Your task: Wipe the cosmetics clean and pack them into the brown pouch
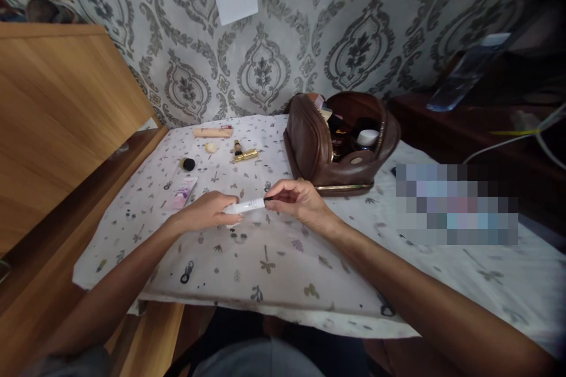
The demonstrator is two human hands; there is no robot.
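Observation:
Between my two hands, above the patterned cloth, lies a slim white cosmetic tube with a black cap. My left hand is closed around the tube's left end. The fingertips of my right hand pinch the black cap at the other end. Whether the cap is loose or seated cannot be made out. A white and purple tube lies just beyond my left hand. Behind my right hand stands an open brown cosmetic bag holding several items, among them a jar with a white lid.
On the white printed cloth lie a peach tube, a small cream-coloured item, a black-capped piece, a small bottle and a gold lipstick tube. Wooden furniture borders the left; a clear bottle leans at right.

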